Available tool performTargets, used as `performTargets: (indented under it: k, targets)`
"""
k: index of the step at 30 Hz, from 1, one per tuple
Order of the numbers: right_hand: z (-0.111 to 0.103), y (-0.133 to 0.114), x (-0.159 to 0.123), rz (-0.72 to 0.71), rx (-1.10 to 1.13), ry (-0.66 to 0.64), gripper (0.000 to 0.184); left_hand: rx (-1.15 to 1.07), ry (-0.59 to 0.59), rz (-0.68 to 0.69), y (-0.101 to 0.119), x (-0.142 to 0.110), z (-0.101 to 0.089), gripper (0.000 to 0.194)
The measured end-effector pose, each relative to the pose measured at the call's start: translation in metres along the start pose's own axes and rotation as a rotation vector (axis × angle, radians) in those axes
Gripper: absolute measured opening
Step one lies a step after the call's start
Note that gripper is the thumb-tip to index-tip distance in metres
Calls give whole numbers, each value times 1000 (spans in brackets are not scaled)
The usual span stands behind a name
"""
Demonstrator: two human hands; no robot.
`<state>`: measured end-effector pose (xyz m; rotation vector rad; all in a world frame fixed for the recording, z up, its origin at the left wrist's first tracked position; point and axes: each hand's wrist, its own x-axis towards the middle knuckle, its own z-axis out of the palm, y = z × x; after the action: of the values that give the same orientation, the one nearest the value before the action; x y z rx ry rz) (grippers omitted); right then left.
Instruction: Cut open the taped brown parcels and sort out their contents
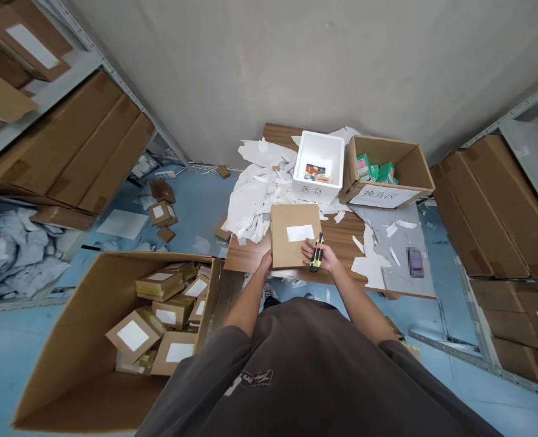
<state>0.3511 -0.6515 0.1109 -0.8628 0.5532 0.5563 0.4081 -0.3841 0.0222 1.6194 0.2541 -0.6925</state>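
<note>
A flat brown cardboard box (283, 240) with a white label (300, 233) lies at the front edge of the wooden table, in front of me. My left hand (266, 261) grips its lower left edge, with most of the fingers hidden behind the side. In my right hand (326, 257) is a yellow and black utility knife (316, 257), held across the palm near the box's right edge. The fingertips of that hand reach over the box's face, just beside the label. I cannot make out whether the knife's blade is out.
Torn white paper (251, 194) covers the table's left side. Behind stand a white foam box (317, 193) and an open carton (415, 164) holding green packs. At lower left, a large carton (68, 340) contains several small labelled boxes (133, 335). Shelves flank both sides.
</note>
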Motion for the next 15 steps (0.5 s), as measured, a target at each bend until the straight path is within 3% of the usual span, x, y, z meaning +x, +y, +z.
performTargets:
  k: [3, 6, 9, 12, 15]
  targets:
    - [-19, -3, -4, -118, 13, 25, 61, -42, -14, -15, -2, -1, -10, 48]
    - [-42, -4, -8, -259, -61, 252, 63, -84, -84, -7, -7, -2, -15, 74]
    - [-51, 6, -6, -222, -220, 410, 61, -110, -122, 14, -14, -3, -12, 93]
    - [-49, 11, -11, -178, -294, 328, 57, -183, -111, -3, -23, -6, -4, 92]
    - [-47, -6, -36, -176, -320, 283, 61, -335, -169, -23, -32, -10, 8, 88]
